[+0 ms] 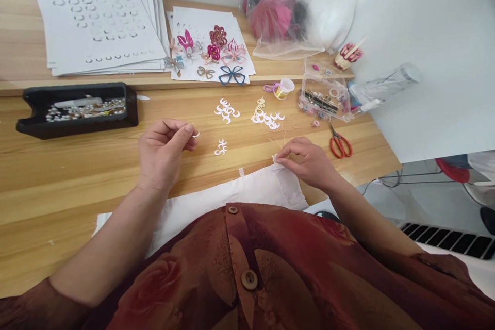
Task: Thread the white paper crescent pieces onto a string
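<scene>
Fingers of the left hand (164, 150) pinch one white crescent (196, 135) — I see it, from my remote seat, above the wooden surface (193, 167), left of three clusters of crescents (226, 111). The right hand's (308, 161) fingers press together at one white cloth's (251, 191) edge; what they pinch, I cannot tell. Beyond: one spool (283, 93) — and one pair of scissors (336, 137).

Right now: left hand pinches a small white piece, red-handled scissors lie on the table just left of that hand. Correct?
Not quite: the red-handled scissors are just right of the right hand, as the head view shows. They do lie on the table, and the left hand does pinch a small white piece.
</scene>
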The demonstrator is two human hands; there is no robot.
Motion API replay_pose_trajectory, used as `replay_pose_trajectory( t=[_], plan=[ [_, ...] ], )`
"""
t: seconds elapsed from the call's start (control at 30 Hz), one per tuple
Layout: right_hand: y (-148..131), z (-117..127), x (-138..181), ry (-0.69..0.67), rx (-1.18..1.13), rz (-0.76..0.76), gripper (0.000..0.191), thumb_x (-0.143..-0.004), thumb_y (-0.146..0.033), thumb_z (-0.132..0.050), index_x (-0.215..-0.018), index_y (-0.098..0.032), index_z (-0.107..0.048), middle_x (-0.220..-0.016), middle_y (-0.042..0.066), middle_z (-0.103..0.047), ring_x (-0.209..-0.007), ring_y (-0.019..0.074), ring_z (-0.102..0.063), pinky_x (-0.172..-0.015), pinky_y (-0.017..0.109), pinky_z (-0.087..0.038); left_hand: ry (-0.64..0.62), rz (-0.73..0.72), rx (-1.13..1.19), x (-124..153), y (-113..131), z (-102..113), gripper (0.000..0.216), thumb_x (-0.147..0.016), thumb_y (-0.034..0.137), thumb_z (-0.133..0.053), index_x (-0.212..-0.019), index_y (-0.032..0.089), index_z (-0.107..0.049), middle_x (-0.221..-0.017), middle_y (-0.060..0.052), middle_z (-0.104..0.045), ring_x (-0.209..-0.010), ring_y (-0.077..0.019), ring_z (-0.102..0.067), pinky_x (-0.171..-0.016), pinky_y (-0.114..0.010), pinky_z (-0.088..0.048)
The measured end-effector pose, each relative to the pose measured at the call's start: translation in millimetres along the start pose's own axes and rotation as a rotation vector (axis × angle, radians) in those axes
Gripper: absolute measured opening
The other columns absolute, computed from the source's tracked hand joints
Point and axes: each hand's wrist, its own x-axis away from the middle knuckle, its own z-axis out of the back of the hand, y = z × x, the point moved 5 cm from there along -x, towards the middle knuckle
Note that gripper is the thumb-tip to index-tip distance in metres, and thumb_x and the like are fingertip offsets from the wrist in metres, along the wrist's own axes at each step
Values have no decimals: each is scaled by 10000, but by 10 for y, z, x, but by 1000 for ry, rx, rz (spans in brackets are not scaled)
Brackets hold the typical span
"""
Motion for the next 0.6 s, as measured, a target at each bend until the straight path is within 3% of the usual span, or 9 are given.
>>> replay_pose_trajectory(
  t=[0.17, 0.27, 0.43, 0.6],
  plan=[
    [-86, 312, -143, 141, -431, -125, 223, -799, -414, -856, -752, -229, -741, -886, 54, -770, -810, 200, -689, -669, 335, -545, -64, 22, -37, 28, 34, -39, 224, -731, 316, -876, -761, 171, -707, -710, -24, -717, -619, -114, -638, -550, -200, -519],
    [-222, 395, -236, 159, -580, -143, 244, -779, -415, -884, -730, -226, -738, -880, 47, -770, -680, 148, -661, -535, 278, -516, -148, 40, -68, 72, 76, -83, 227, -729, 339, -884, -756, 167, -738, -840, -61, -742, -758, -145, -677, -603, -207, -560],
    [-434, 409, -352, 131, -631, -146, 236, -776, -392, -896, -766, -215, -741, -750, 19, -743, -483, 86, -557, -381, 228, -371, -337, 66, -16, 149, 131, -166, 210, -756, 346, -883, -723, 177, -763, -1052, -110, -750, -1005, -215, -711, -732, -252, -617],
    [-527, 407, -397, 98, -636, -164, 265, -797, -436, -888, -806, -220, -734, -570, -19, -666, -434, 83, -505, -364, 228, -319, -423, 158, 71, 201, 150, -221, 224, -758, 359, -894, -745, 180, -761, -1058, -117, -778, -970, -230, -743, -737, -295, -618]
  ],
)
